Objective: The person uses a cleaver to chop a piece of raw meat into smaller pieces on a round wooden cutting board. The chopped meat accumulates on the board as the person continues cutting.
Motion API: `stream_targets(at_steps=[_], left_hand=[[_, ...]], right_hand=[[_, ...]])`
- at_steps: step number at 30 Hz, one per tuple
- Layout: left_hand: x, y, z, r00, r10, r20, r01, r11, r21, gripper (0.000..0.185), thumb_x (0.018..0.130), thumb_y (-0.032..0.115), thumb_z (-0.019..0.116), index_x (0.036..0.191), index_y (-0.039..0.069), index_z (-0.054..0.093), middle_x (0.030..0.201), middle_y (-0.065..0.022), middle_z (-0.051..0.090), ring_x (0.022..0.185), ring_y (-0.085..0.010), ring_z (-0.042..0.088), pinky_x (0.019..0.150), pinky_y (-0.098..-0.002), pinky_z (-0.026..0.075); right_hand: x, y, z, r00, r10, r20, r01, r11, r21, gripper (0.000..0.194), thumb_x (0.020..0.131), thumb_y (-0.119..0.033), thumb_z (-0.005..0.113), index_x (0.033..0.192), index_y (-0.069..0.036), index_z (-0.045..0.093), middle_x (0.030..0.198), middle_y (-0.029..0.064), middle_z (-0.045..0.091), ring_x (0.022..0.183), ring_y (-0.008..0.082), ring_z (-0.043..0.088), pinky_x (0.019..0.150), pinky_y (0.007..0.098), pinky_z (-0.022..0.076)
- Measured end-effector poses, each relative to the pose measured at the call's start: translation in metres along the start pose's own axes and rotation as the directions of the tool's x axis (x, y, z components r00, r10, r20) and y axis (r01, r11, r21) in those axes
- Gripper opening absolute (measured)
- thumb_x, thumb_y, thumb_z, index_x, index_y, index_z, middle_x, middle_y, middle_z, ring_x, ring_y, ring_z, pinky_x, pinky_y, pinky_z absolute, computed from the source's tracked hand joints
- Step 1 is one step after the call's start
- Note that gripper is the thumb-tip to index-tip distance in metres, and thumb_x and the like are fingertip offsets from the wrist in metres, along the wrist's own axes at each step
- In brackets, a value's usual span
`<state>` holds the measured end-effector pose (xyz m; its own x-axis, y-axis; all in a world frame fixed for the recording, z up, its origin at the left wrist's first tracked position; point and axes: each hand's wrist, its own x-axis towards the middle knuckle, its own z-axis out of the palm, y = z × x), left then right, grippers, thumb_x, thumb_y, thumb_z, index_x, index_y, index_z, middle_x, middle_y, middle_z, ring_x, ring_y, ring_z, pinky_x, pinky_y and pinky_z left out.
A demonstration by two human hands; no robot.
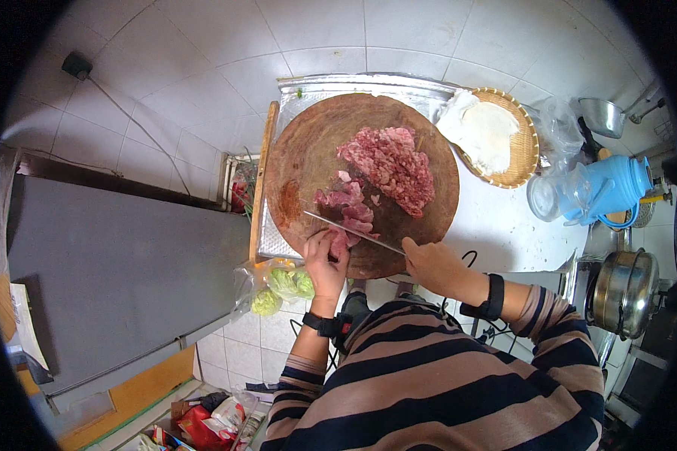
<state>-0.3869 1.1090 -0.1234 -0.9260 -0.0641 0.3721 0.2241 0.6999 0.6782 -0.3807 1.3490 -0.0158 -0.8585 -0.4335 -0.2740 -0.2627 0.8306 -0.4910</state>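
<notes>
On a round wooden chopping board (299, 141) lies a heap of chopped raw meat (392, 166), with sliced raw meat (356, 211) nearer to me. My left hand (324, 262) presses a piece of meat (338, 242) at the board's near edge. My right hand (434, 268) is closed around the handle of a kitchen knife (352, 230). The blade points left and lies across the meat, close to my left fingers; the handle is hidden in my hand.
A wicker basket (522, 160) with white dough or cloth (485, 129) stands right of the board, beside a light blue thermos jug (615, 183). A steel pot (626, 293) is at far right. Bagged green vegetables (266, 301) hang by the near left corner.
</notes>
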Motion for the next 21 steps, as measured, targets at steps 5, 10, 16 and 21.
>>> stream_targets(at_steps=[5,10,16,21], left_hand=[[-0.004,-0.001,0.005,0.996,0.021,0.082,-0.024,0.999,0.040,0.038,0.069,0.006,0.073,0.107,0.004,0.069,0.110,-0.0140,0.063,0.105,-0.0364,0.058,0.092,-0.0452,0.047],[-0.015,0.015,0.009,0.990,0.093,0.105,-0.099,0.993,0.057,0.032,0.074,0.005,0.074,0.106,0.002,0.070,0.109,-0.0140,0.064,0.101,-0.0362,0.059,0.090,-0.0442,0.048],[-0.023,0.015,-0.001,0.998,0.038,0.050,-0.035,0.998,-0.051,0.031,0.078,0.007,0.075,0.107,0.002,0.068,0.117,-0.0153,0.061,0.108,-0.0375,0.057,0.094,-0.0448,0.047],[-0.024,0.014,0.003,0.996,0.071,0.056,-0.072,0.997,0.014,0.028,0.082,0.007,0.074,0.108,0.001,0.068,0.118,-0.0164,0.061,0.107,-0.0381,0.058,0.093,-0.0438,0.048]], right_hand=[[0.042,-0.010,0.024,0.998,-0.051,-0.044,0.051,0.999,-0.004,0.019,0.091,-0.012,0.057,0.101,0.001,0.048,0.071,0.0217,0.067,0.067,0.0402,0.070,0.058,0.0503,0.0554],[0.096,-0.020,0.042,0.963,-0.179,-0.201,0.178,0.984,-0.025,0.018,0.090,-0.013,0.058,0.099,0.001,0.050,0.072,0.0227,0.067,0.068,0.0410,0.070,0.060,0.0509,0.0557],[0.064,0.000,0.008,0.976,-0.098,-0.196,0.123,0.985,0.119,0.020,0.094,-0.018,0.057,0.100,-0.001,0.049,0.070,0.0232,0.063,0.068,0.0452,0.065,0.061,0.0561,0.0496],[0.010,-0.001,-0.017,0.990,-0.063,-0.126,0.076,0.992,0.103,0.017,0.091,-0.016,0.058,0.098,-0.003,0.050,0.068,0.0211,0.065,0.066,0.0442,0.066,0.061,0.0551,0.0514]])
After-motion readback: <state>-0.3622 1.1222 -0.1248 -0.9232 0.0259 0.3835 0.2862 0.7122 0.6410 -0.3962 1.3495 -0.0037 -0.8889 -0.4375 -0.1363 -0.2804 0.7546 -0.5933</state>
